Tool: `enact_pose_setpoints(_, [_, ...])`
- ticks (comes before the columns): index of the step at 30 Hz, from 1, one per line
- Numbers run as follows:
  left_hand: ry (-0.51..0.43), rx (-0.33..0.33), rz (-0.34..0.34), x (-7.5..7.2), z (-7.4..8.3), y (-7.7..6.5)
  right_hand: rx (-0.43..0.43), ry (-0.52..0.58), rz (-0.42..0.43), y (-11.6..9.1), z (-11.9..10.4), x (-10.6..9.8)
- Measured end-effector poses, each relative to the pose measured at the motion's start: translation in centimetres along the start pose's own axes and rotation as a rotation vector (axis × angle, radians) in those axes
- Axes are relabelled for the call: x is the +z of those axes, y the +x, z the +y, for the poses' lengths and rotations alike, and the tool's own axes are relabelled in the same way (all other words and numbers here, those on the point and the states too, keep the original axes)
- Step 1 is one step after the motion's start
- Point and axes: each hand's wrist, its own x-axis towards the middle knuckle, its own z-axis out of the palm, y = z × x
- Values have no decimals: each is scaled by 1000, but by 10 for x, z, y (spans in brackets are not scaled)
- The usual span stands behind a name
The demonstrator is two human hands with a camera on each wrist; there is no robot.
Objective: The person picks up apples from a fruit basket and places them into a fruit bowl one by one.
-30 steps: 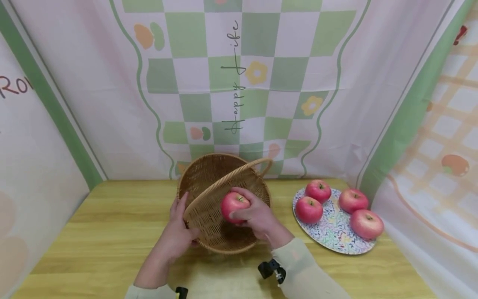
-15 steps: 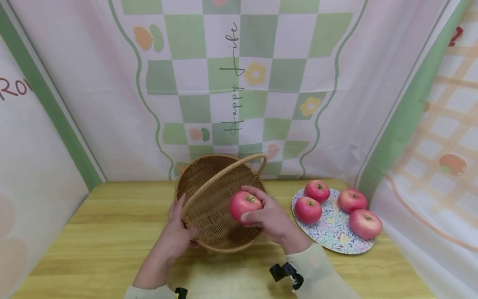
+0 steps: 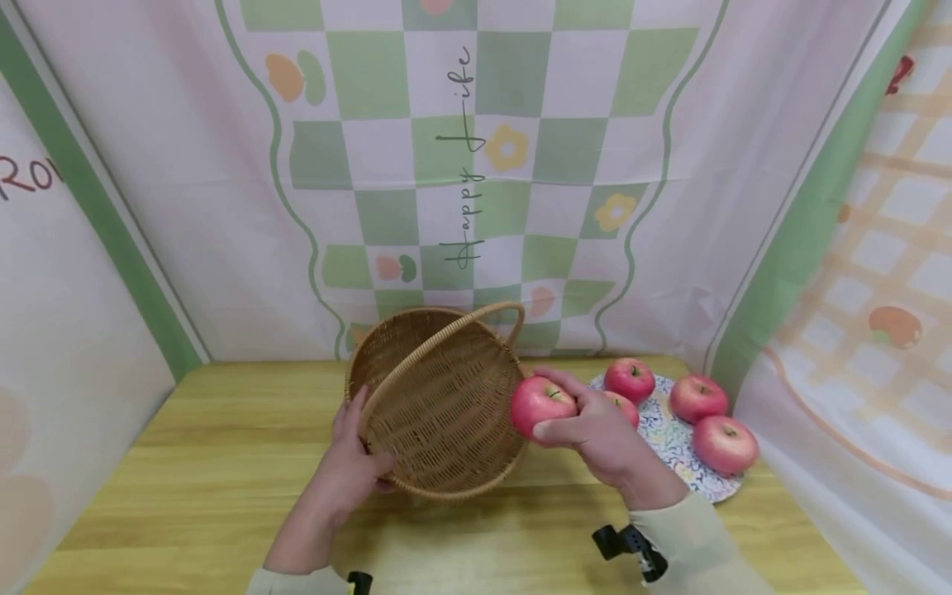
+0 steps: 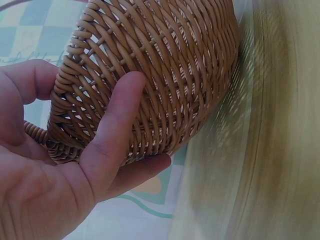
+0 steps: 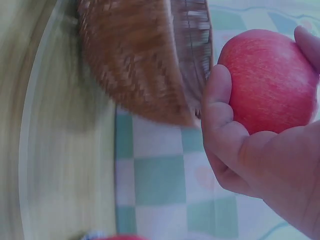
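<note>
A woven wicker basket (image 3: 446,413) with an arched handle (image 3: 439,339) stands tilted toward me, its inside bare. My left hand (image 3: 353,459) grips its left rim; the left wrist view shows the fingers and thumb around the wicker wall (image 4: 165,75). Just right of the basket, my right hand (image 3: 602,434) holds a red apple (image 3: 541,409) above the table. In the right wrist view, fingers wrap that apple (image 5: 270,80), apart from the basket. Behind the right hand, a patterned plate (image 3: 669,438) carries several apples, among them a paler one (image 3: 725,444); one apple (image 3: 625,407) is partly hidden.
The wooden table (image 3: 223,479) meets a checkered cloth (image 3: 476,165) at its back edge, close behind the basket. Cloth panels (image 3: 878,289) rise at both sides. The plate sits near the table's right edge.
My right hand has carried the apple rightward, from over the basket's inside to beyond its right rim. The basket has shifted slightly left, with my left hand still on the rim.
</note>
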Motion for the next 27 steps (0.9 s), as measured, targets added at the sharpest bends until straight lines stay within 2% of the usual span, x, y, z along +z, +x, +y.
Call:
enact_pose_setpoints(7, [-34,5,4,1,1,-1,5,-75,79,-16,-1,-37])
enact_pose_setpoints(15, [-38,6,11,0,1,0,23,-144,216,-45,3,-96])
enact_pose_setpoints(21, [-38,7,10,0,-1,1,32,-341,302,-64,11,-130])
enact_pose_setpoints(25, [-40,5,7,0,-1,1,54,-558,308,-72,17,-140])
enact_pose_setpoints(27, [-42,5,5,0,-1,1,59,-622,304,-74,20,-140])
